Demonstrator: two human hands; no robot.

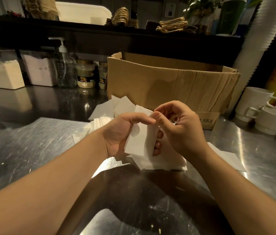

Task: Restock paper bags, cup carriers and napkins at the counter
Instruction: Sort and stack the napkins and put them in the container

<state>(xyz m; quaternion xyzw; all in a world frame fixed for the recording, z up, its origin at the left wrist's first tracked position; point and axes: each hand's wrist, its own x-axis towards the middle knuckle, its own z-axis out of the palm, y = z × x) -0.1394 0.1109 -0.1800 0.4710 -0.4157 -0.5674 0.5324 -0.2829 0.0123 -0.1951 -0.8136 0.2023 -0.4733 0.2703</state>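
A small stack of white napkins stands upright in my left hand, which grips it from the left with the fingers wrapped round its far side. My right hand pinches the top right corner of that stack between thumb and forefinger. More loose napkins lie scattered on the steel counter behind and beneath both hands. A clear holder filled with napkins stands at the back left.
An open cardboard box stands right behind my hands. White mugs are stacked at the right. A pump bottle, jars and another clear holder line the back. Twine-handled bags lie on the upper shelf.
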